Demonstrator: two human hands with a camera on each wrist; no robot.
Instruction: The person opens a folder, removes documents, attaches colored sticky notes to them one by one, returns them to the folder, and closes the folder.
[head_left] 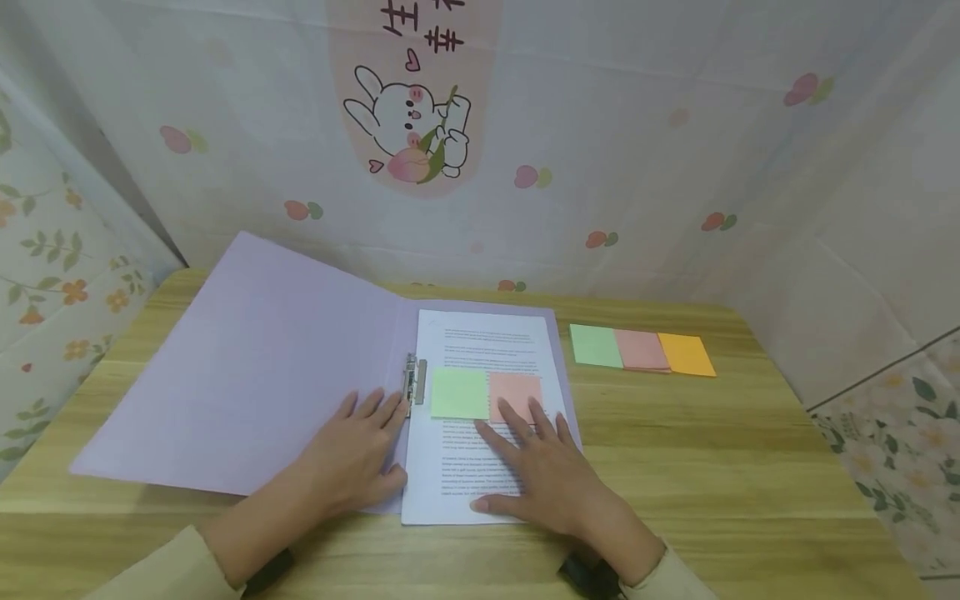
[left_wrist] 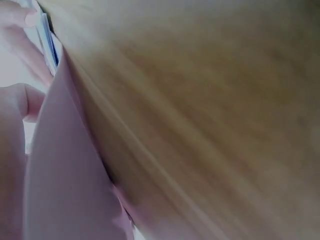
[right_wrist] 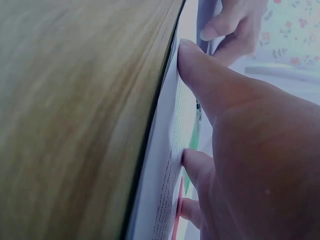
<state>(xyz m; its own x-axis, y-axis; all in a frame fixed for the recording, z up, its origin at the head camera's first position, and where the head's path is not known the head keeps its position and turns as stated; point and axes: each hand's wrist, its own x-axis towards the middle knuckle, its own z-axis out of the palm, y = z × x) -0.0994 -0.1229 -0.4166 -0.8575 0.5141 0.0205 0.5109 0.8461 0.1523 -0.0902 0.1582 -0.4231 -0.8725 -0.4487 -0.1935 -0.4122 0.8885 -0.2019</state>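
A lilac folder (head_left: 247, 358) lies spread open on the table, its left cover tilted up off the wood. Printed sheets (head_left: 480, 508) rest on its right side beside a metal clip (head_left: 415, 382). On the top page are a green sticky note (head_left: 459, 393) and a pink sticky note (head_left: 514, 390), side by side. My left hand (head_left: 352, 458) rests on the folder near the spine, fingertips close to the clip. With fingers spread, my right hand (head_left: 543, 475) lies on the printed page, some fingertips on the pink note. In the right wrist view, the right thumb (right_wrist: 200, 65) touches the paper's edge.
To the right of the folder, a green pad (head_left: 596, 346), a pink pad (head_left: 642, 350) and an orange pad (head_left: 686, 354) sit in a row on the wooden table (head_left: 675, 475). A patterned curtain (head_left: 600, 125) hangs behind the table.
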